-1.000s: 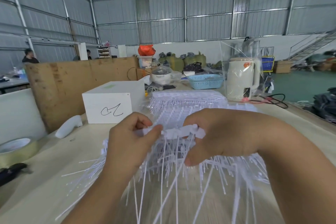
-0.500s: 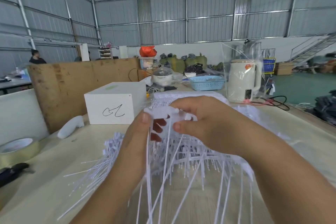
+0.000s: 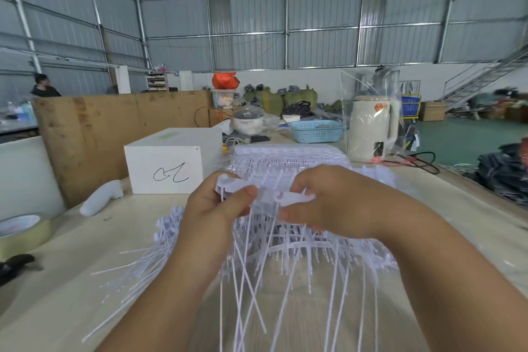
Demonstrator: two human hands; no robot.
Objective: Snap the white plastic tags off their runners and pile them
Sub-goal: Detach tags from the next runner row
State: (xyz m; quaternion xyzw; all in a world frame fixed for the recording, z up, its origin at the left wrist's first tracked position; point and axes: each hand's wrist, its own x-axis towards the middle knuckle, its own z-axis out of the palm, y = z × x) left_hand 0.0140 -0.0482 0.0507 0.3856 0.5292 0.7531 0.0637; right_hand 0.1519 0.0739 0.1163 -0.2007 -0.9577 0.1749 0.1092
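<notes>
Both hands raised above the table (image 3: 71, 280), holding one strip of white tags (image 3: 265, 194) between them. Left hand (image 3: 217, 208): thumb and curled fingers pinch the strip's left end, thumb tip on top of the plastic. Right hand (image 3: 328, 203): fingers curled over the right end, thumb underneath, gripping it. Thin white tails hang down from the held strip toward the camera.

Under and behind the hands, a heap of tag runners (image 3: 300, 248) lies on the table, with a neater stack of full runners (image 3: 285, 154) farther back. To the left of the left wrist, a loose pile of tags (image 3: 148, 254) fans out on the tabletop, tails pointing toward the near left.

White box (image 3: 171, 163) behind the left hand: a black hand-drawn scribble on its front face, not legible as a word; a faint green mark on its top, unreadable. Cream kettle (image 3: 371, 128) inside a clear plastic bag at back right, with an orange sticker near its top, text too small to read. Blue basket (image 3: 317, 130) beside it. Roll of tape (image 3: 23, 233) at the left edge; white handheld object (image 3: 100, 201) near the box. Brown board partition (image 3: 114, 128) behind the box. A person (image 3: 44, 86) stands far off at left.
</notes>
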